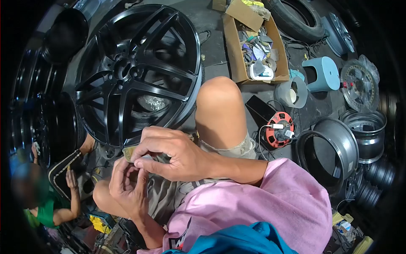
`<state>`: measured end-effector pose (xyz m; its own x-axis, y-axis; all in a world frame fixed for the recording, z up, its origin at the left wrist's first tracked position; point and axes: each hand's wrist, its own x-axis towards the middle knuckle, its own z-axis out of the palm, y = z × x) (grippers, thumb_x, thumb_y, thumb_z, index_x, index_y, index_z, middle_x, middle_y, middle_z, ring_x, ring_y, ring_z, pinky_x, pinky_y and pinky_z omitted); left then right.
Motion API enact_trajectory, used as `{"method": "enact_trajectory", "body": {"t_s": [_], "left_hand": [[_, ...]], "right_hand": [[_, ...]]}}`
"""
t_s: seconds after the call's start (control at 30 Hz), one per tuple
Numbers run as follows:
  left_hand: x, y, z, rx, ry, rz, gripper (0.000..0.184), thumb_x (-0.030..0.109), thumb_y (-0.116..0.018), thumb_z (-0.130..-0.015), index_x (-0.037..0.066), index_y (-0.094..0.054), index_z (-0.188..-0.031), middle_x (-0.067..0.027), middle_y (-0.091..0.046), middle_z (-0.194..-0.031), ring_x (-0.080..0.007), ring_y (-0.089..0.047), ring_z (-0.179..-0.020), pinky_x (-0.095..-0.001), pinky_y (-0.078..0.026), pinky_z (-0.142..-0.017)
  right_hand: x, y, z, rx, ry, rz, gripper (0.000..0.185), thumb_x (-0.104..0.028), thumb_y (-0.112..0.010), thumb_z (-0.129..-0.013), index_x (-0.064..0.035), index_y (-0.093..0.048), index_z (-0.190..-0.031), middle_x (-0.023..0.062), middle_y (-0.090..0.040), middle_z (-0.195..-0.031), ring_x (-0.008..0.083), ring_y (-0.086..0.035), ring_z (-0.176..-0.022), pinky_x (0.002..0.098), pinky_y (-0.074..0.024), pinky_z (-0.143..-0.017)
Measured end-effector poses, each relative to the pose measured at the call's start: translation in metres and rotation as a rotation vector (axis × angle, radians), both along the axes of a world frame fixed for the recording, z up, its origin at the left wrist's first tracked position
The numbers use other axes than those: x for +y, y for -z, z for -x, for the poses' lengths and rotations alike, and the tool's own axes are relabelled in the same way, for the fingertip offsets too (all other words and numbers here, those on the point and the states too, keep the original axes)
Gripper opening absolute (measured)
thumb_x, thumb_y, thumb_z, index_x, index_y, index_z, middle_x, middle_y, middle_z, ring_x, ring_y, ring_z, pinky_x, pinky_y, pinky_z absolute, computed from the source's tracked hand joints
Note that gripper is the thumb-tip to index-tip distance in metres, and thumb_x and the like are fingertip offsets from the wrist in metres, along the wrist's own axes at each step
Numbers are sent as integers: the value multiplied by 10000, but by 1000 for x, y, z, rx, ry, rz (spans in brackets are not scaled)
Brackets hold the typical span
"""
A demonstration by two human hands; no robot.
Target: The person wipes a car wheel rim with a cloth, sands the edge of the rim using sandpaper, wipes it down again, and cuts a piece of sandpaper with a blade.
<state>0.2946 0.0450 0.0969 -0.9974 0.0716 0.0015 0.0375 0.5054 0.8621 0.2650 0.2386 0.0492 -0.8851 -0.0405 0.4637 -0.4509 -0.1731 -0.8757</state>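
Observation:
A large black alloy wheel (122, 70) with split spokes lies face up in front of my knees. Just below its near rim, my two hands meet over my lap. Between my fingertips is a small, thin yellowish-brown piece (128, 153), perhaps sandpaper; its kind is not clear. My right hand (173, 152) pinches it with thumb and index finger from above. Curled beneath it, my left hand (129, 184) has its fingertips closed against the same piece, and part of it is hidden by the fingers.
A cardboard box (237, 63) of mixed scraps stands beyond my raised knee. To the right are a red cable reel (280, 129), a phone (260, 108), a blue stool (323, 74) and a bare rim (334, 144). A co-worker in a green shirt (46, 211) sits at lower left.

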Motion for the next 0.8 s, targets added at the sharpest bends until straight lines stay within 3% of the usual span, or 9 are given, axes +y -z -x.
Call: {"method": "enact_trajectory", "body": {"t_s": [0.1, 0.33, 0.4, 0.53, 0.57, 0.67, 0.7, 0.77, 0.8], "left_hand": [[-6, 12, -1, -112, -22, -258, 326, -96, -753, -919, -109, -642, -1225, -125, -636, -1173, -149, -660, -1008, -252, -553, -881], [1, 7, 6, -153, -16, -335, 329, -77, -748, -932, -107, -622, -1235, -120, -633, -1152, -172, -658, -1095, -269, -551, -938], [18, -3, 14, -73, -30, -390, 433, -41, -795, -899, -101, -615, -1288, -141, -637, -1202, -198, -629, -1186, -298, -529, -1007], [5, -13, 14, -172, 146, -269, 494, 45, -816, -905, -112, -626, -1333, -178, -624, -1321, -229, -594, -1240, -321, -491, -1044], [7, -14, 12, -151, 140, -215, 524, 124, -833, -908, -118, -633, -1327, -189, -621, -1321, -225, -622, -1174, -334, -526, -968], [-6, -3, 2, -202, -65, -173, 562, 142, -855, -882, -102, -638, -1339, -181, -685, -1211, -217, -678, -988, -361, -566, -854], [-11, -10, 3, -78, -63, 205, 501, 120, -833, -898, -96, -652, -1311, -161, -711, -1128, -205, -684, -893, -350, -568, -794], [-39, 1, 7, 222, -79, 412, 362, 89, -754, -961, -80, -665, -1269, -102, -752, -930, -180, -690, -730, -314, -560, -699], [-41, 5, 7, 128, -285, -6, 375, 128, -711, -1009, -91, -628, -1302, -101, -739, -942, -177, -693, -727, -306, -552, -698]], "right_hand": [[3, 0, 0, -58, -48, -19, 217, -205, -748, -971, -6, -732, -1057, 96, -640, -903, 191, -619, -757, 324, -513, -676], [5, -3, 2, -179, -118, 15, 193, -217, -746, -981, -31, -738, -1034, 71, -615, -852, 171, -596, -730, 313, -490, -649], [7, -2, 3, -175, -142, 15, 195, -222, -748, -983, -33, -739, -1030, 74, -613, -848, 176, -601, -736, 313, -494, -654], [4, -2, 1, -90, -136, 46, 189, -225, -754, -982, -49, -755, -1050, 74, -622, -858, 201, -627, -762, 314, -503, -674], [5, -4, 1, -89, -135, 48, 189, -225, -754, -982, -49, -755, -1050, 74, -622, -858, 201, -627, -762, 314, -503, -674], [18, -16, 2, 74, 139, -99, 203, -223, -757, -977, -42, -775, -1066, 88, -669, -916, 206, -652, -781, 322, -514, -679], [35, -22, 6, 156, 256, -133, 205, -216, -757, -975, -34, -779, -1067, 96, -683, -929, 203, -654, -775, 324, -519, -678], [84, -30, 17, 91, 602, -167, 202, -207, -712, -1016, -9, -737, -1049, 56, -670, -887, 130, -608, -751, 271, -494, -685], [117, -28, 23, -31, 800, -156, 208, -203, -689, -1036, 3, -717, -1040, 37, -663, -866, 94, -585, -739, 245, -482, -688]]}}
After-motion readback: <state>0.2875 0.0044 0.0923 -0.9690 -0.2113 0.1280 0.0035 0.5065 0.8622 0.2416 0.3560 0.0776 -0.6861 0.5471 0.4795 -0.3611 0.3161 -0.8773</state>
